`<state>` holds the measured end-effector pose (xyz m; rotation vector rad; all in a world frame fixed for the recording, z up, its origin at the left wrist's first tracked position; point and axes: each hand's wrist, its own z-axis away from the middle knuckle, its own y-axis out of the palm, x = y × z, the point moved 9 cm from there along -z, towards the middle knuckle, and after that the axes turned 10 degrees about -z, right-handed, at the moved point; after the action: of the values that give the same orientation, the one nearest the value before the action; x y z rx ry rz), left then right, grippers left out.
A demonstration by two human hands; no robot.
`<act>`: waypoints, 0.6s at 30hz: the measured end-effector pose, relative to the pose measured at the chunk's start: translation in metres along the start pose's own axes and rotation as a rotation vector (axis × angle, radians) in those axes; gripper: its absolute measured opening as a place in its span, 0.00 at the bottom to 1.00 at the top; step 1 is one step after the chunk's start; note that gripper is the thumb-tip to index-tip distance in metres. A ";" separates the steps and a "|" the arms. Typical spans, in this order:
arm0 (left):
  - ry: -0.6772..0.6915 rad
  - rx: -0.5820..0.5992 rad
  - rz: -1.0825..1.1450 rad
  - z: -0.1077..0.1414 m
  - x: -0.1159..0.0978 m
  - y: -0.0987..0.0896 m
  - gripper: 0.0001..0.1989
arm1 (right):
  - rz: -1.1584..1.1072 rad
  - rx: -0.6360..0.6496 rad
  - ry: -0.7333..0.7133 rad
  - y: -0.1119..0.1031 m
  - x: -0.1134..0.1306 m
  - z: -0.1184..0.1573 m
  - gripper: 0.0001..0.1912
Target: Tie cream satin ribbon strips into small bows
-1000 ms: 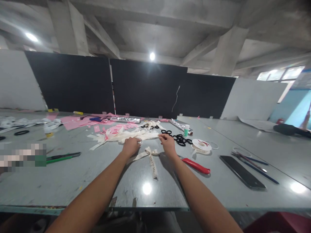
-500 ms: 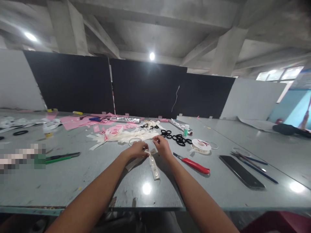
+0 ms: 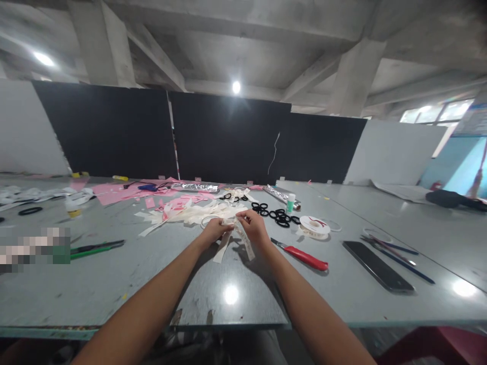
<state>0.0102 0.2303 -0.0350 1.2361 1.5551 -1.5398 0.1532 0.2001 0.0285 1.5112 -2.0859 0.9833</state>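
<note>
A cream ribbon (image 3: 244,244) with small printed marks is pinched between my two hands over the middle of the table. My left hand (image 3: 215,232) is closed on it from the left, and my right hand (image 3: 252,226) pinches it from the right. Two tails of the ribbon hang below the fingers, one to the left and one to the right. The part between the fingertips is mostly hidden. Just behind my left hand lies a thin white ring (image 3: 210,220). To the right of my right hand lies a red-handled utility knife (image 3: 306,257).
Cream fabric strips (image 3: 190,213) and pink scraps (image 3: 122,192) lie beyond my hands. Black hair ties (image 3: 281,218), a ribbon spool (image 3: 314,226) and a glue stick (image 3: 290,203) stand to the right. A phone (image 3: 376,266) and scissors (image 3: 399,257) lie farther right; a green cutter (image 3: 99,248) is left.
My hands have drawn together, and my right hand now pinches the ribbon too. The ribbon is raised and its tails have swung apart, one left and one right.
</note>
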 end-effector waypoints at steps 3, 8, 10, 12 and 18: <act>-0.051 -0.004 0.055 0.004 0.000 0.000 0.13 | 0.011 0.026 0.007 0.005 -0.002 0.002 0.08; -0.108 0.043 0.191 0.008 0.001 0.008 0.15 | -0.002 0.081 0.042 0.015 -0.005 0.008 0.09; -0.127 0.043 0.265 0.007 0.005 0.010 0.16 | 0.002 0.074 0.077 0.015 -0.007 0.010 0.13; -0.131 0.051 0.321 0.005 0.008 0.013 0.17 | 0.004 0.054 0.109 0.013 -0.010 0.012 0.16; -0.109 0.099 0.353 -0.001 0.013 0.018 0.16 | 0.001 0.023 0.147 0.008 -0.015 0.013 0.13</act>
<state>0.0221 0.2320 -0.0543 1.3725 1.1310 -1.4376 0.1521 0.2024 0.0076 1.4043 -1.9795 1.0879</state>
